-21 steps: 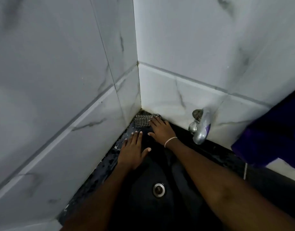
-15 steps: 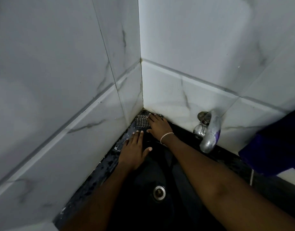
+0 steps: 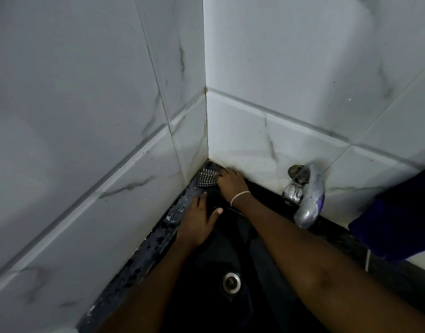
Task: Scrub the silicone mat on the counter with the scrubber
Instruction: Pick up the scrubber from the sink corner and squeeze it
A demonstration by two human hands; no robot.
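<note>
Cramped tiled corner (image 3: pixel 206 131): right hand (image 3: pixel 231 182) flat on scrubber (image 3: pixel 206 180), left hand (image 3: pixel 197 222) flat on counter (image 3: pixel 156 241).

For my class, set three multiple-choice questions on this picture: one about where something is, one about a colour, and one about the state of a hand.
1. Where does the checked scrubber lie?
A. Over the drain.
B. In the corner where the tiled walls meet.
C. Under the tap.

2. What colour is the sink basin?
A. White.
B. Green.
C. Black.

3. How is the left hand?
A. Flat, holding nothing.
B. Gripping the tap.
C. Curled round the scrubber.

Answers:
1 B: the checked scrubber sits at the foot of both walls, with the right hand touching it.
2 C: the bowl is black throughout.
3 A: its fingers lie straight along the basin's edge.
</note>
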